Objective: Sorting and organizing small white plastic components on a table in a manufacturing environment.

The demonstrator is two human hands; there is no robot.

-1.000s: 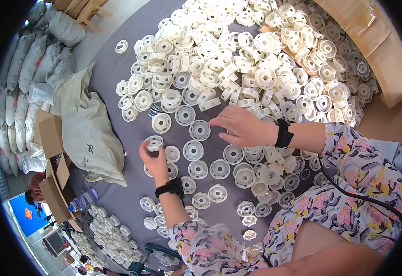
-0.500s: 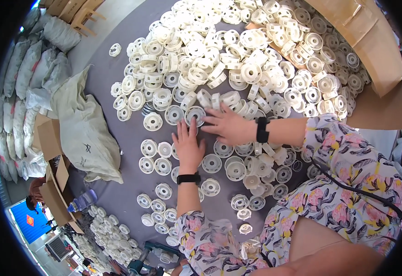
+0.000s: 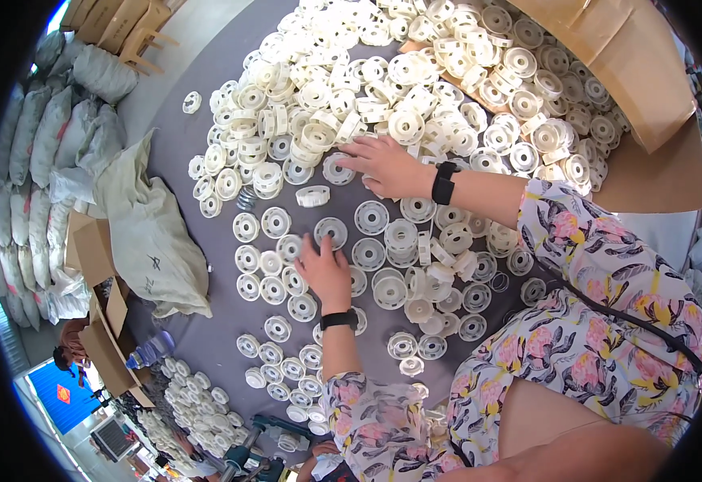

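Sacks [image 3: 46, 145] in grey-white stacks at the far left, with a person [image 3: 71, 345] in a brown top nearer, beside an open cardboard box [image 3: 96, 333]. Next rightward, a large pale sack [image 3: 154, 233] slumped at the left edge of the grey counter [image 3: 222, 321], a clear bluish bottle [image 3: 152, 350] lying near it, and a near-left pile of white rings [image 3: 198, 402]. Farther in, a lone ring [image 3: 192, 102] toward the far left, a dark coil [image 3: 246, 198] beside the main heap [image 3: 311, 88] of white wheels across the far side, and flat-laid wheels [image 3: 272, 290] in loose rows left of and nearer than the hands. Mid-counter, a tilted wheel [image 3: 312, 196] with its rim showing, apart from both hands. Nearer, the left hand [image 3: 324, 277], palm down, fingers spread, tips at a blurred wheel [image 3: 290, 248] and just beside a flat wheel [image 3: 331, 233]. Farther and to the right, the right hand [image 3: 391, 167] extended leftward, fingers loosely spread, tips at the rim of another wheel [image 3: 337, 169], contact too fine to tell. Nearer right, a crowded cluster [image 3: 389, 288] of wheels, partly stacked, with thin coils [image 3: 499, 281] alongside. At the far right, a curved cardboard sheet [image 3: 624, 64] beside the heap.
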